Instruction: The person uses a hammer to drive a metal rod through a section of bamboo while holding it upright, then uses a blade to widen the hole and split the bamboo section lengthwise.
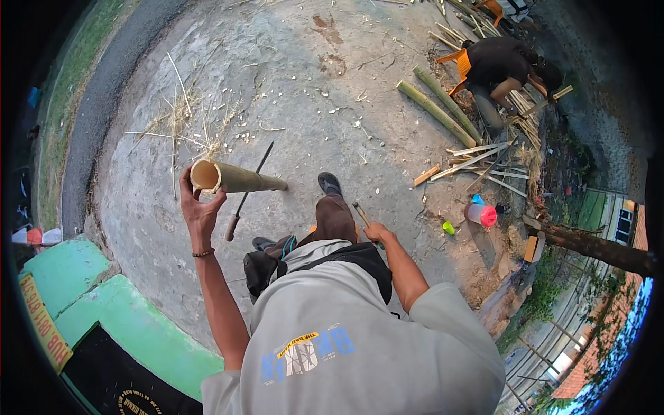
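My left hand [202,211] is closed around the rim of a thick bamboo tube [242,180], which stands on end with its hollow mouth toward me. A long knife [262,158] with a dark blade and brown handle lies on the ground beside the tube, partly hidden by it. Low beside my right leg, my right hand [377,233] grips a short tool [362,213] with a light wooden handle. Its head is too small to make out. The two hands are well apart.
Bamboo poles [443,107] and split strips [477,162] lie to the right, near a person [501,66] bent over on an orange chair [456,68]. A red-lidded jug [482,215] and green cup [449,227] stand nearer. Bamboo shavings [183,117] litter the concrete.
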Demonstrator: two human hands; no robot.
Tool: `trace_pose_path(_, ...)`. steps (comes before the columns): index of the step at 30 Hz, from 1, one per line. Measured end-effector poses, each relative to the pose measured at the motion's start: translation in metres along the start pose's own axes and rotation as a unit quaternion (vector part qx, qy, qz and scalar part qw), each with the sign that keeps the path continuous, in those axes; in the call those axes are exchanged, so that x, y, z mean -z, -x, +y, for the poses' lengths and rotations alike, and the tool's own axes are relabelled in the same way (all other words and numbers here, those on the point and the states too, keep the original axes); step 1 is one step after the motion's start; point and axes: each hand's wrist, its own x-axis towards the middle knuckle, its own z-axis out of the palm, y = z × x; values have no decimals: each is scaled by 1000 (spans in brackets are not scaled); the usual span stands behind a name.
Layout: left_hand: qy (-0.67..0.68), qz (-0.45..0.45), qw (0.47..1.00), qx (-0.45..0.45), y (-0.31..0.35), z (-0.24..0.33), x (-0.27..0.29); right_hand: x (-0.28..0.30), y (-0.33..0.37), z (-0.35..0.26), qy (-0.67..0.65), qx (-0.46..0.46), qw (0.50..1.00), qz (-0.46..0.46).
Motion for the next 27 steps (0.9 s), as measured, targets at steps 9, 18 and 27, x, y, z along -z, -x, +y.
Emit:
trace_pose_path(9,-3,8,1000,-11,0,-3,-3,53,16,-67,-1,-2,998,-58)
trace_pose_path(18,24,18,1000,-10,2,-10,-1,48,-11,-31,18,-9,1000,-3)
trace_pose_path(27,38,15,999,-4,3,-16,2,48,0,-32,42,-18,999,-24)
